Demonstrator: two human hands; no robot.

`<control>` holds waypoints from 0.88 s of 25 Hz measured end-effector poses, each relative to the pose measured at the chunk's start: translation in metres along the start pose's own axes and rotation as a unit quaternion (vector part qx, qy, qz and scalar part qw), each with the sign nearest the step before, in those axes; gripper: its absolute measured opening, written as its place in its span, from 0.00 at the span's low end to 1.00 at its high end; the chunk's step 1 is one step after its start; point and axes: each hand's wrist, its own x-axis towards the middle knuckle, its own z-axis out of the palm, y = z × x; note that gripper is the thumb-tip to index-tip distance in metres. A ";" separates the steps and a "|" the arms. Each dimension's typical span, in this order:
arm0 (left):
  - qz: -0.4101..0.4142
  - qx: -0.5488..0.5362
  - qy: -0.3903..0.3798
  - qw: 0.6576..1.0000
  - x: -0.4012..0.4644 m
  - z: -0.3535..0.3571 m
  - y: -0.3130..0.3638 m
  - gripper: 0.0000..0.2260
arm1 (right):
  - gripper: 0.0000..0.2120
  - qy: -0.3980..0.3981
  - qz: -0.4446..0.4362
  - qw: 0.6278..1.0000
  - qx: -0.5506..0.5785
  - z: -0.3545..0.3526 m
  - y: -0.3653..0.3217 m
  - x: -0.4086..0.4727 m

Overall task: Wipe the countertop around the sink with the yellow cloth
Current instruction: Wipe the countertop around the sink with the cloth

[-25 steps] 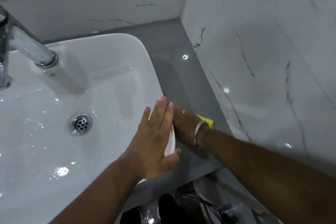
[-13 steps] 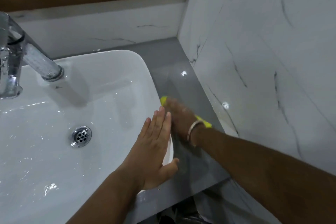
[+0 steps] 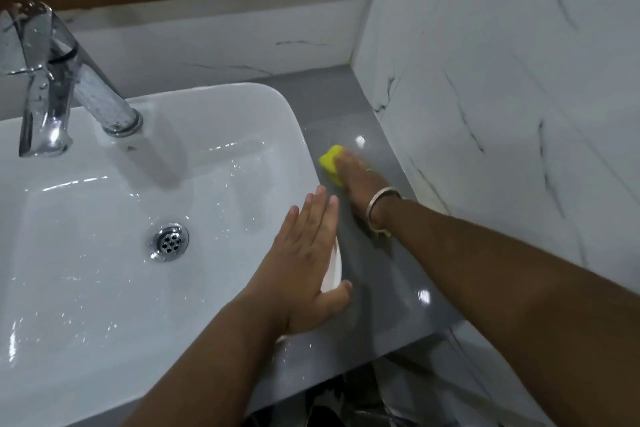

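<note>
While water beads the sink (image 3: 104, 288), yellow cloth (image 3: 330, 163) under right hand (image 3: 356, 180)

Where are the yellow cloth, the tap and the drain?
yellow cloth (image 3: 330, 160): head view, exposed corner beyond the fingers.
tap (image 3: 104, 97): head view, middle of the spout.
drain (image 3: 170, 242): head view, centre of the metal grate.

bright, even light | glare spots on countertop (image 3: 360, 140) | right hand (image 3: 356, 177) motion-blurred | wide-angle bowing at edges
</note>
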 end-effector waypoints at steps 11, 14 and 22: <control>-0.011 0.042 0.003 0.999 -0.001 -0.001 0.001 0.44 | 0.31 -0.012 -0.088 0.996 -0.011 0.002 0.038 -0.079; -0.006 0.036 -0.006 0.999 0.000 -0.003 0.002 0.43 | 0.27 -0.046 -0.102 0.994 0.006 0.013 0.005 -0.116; -0.008 0.045 0.000 0.999 0.000 -0.002 -0.001 0.44 | 0.33 0.045 -0.098 0.993 -0.051 0.037 0.044 -0.148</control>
